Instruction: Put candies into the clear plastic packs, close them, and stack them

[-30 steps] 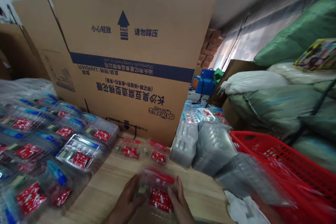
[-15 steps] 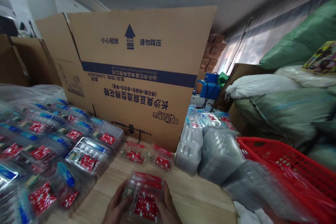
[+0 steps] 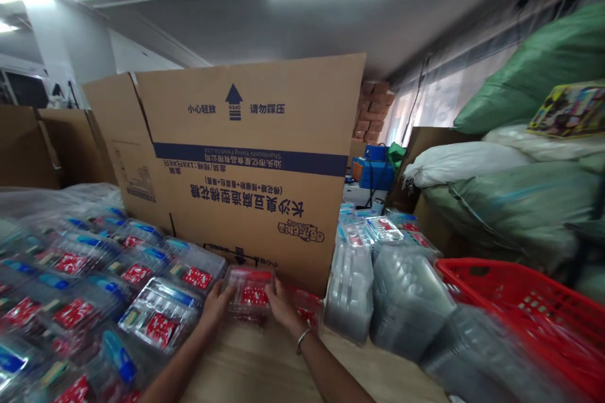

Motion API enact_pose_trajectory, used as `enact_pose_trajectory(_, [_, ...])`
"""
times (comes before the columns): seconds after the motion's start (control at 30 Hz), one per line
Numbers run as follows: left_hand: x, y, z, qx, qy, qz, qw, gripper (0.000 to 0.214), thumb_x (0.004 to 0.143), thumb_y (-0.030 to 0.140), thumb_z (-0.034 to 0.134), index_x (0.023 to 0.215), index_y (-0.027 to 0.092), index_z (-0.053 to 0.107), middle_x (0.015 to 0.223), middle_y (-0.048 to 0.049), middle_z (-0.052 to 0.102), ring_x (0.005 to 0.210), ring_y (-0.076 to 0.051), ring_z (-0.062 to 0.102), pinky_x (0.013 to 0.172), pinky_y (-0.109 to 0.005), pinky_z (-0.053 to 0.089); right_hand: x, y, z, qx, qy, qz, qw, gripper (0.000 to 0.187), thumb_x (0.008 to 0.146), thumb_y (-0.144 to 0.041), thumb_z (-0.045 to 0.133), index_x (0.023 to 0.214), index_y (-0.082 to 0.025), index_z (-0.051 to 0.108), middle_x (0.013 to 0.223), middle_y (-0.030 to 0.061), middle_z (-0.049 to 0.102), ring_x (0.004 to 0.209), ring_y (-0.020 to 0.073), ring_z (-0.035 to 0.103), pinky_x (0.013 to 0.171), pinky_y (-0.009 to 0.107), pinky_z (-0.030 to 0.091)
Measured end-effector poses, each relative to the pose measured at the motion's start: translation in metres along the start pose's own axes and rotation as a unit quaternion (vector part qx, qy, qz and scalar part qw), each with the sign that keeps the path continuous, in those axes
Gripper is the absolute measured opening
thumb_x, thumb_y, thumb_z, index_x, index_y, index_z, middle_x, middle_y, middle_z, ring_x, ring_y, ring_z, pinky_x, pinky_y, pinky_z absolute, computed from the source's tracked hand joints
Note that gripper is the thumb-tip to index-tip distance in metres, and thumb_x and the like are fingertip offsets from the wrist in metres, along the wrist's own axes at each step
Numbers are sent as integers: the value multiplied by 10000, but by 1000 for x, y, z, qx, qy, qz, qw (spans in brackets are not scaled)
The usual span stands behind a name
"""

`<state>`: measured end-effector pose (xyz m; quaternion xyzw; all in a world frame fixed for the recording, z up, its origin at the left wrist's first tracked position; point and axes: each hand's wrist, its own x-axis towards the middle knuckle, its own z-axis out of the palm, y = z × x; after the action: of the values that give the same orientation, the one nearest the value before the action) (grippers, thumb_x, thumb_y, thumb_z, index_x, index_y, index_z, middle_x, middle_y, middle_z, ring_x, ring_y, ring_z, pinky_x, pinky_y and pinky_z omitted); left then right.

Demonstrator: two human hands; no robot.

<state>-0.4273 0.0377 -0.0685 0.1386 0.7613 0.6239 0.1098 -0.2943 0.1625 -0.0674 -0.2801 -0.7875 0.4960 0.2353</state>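
Observation:
Both hands grip a clear plastic tray pack (image 3: 253, 293) with a red sachet and a red strip inside, close to the foot of an upside-down cardboard box (image 3: 259, 201). My left hand (image 3: 217, 303) is closed on the pack's left edge. My right hand (image 3: 282, 307), with a bracelet at its wrist, closes on the right edge. Another pack with a red sachet (image 3: 309, 308) lies just right of it, partly hidden by my right hand and forearm. The held pack seems to be on or just above a pack beneath; which, I cannot tell.
Many similar packs with blue pieces (image 3: 161, 321) cover the left side. Stacks of empty clear trays (image 3: 406, 302) stand to the right, before a red plastic basket (image 3: 515, 302). Full sacks (image 3: 510, 201) are piled behind the basket. The wooden tabletop (image 3: 265, 365) shows between my forearms.
Both hands have carried the pack away from me, to the box's foot where two packs lay. My view has tilted up, showing more ceiling and a lamp.

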Motion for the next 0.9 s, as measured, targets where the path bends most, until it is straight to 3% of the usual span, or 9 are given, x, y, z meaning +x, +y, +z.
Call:
enact_pose_trajectory(0.13, [8, -16, 8, -19, 8, -27, 999, 482, 685, 290, 614, 1118, 82, 577, 1095, -173, 655, 1079, -312, 595, 942, -424, 460, 1, 3, 6, -84, 32, 7, 996, 301, 850, -282, 434, 889, -109, 677, 908, 134, 687, 911, 241, 606, 821, 315, 429])
enact_pose_trajectory(0.27, [8, -20, 10, -35, 41, -17, 998, 624, 701, 361, 598, 1229, 50, 481, 1238, -216, 558, 1167, -334, 526, 999, -438, 410, -7, 1, -1, -136, 17, -13, 991, 409, 892, -296, 340, 732, -118, 671, 732, 71, 660, 731, 199, 603, 694, 273, 430])
enact_pose_trajectory(0.4, [-11, -21, 14, -38, 76, 24, 996, 701, 718, 436, 551, 1287, 54, 407, 1268, -218, 524, 1184, -326, 505, 1002, -448, 406, -25, 9, -35, -232, 39, -43, 971, 323, 779, -295, 513, 999, -103, 649, 1086, 166, 613, 1044, 291, 539, 916, 365, 374])
enact_pose_trajectory(0.5, [-34, -22, 23, 71, 141, 183, 970, 725, 750, 486, 498, 1310, 40, 384, 1347, -242, 435, 1283, -340, 384, 1071, -498, 301, -34, 23, -62, -371, -19, -23, 928, 613, 648, -369, 657, 1184, -88, 562, 1348, 230, 435, 1255, 363, 379, 1024, 434, 297])
enact_pose_trajectory(0.6, [-48, -24, 31, 232, 140, 297, 915, 585, 807, 475, 436, 1229, 77, 508, 1382, -220, 402, 1342, -364, 259, 1078, -549, 251, -36, 36, -72, -426, -80, -11, 901, 720, 607, -398, 691, 1230, -84, 517, 1420, 229, 352, 1306, 369, 314, 1061, 448, 256])
enact_pose_trajectory(0.7, [-45, -23, 32, 332, 108, 296, 889, 459, 826, 412, 418, 1134, 125, 599, 1351, -176, 459, 1324, -381, 273, 1029, -561, 312, -36, 45, -69, -418, -65, -10, 906, 783, 594, -406, 706, 1270, -85, 476, 1429, 206, 353, 1316, 365, 297, 1073, 443, 245])
enact_pose_trajectory(0.9, [-36, -9, 21, 408, 52, 284, 866, 509, 814, 443, 490, 1235, 165, 551, 1413, -150, 415, 1337, -377, 267, 1012, -553, 332, -38, 47, -64, -397, -47, -16, 916, 792, 616, -344, 684, 1312, -70, 426, 1440, 215, 336, 1328, 358, 284, 1086, 457, 209])
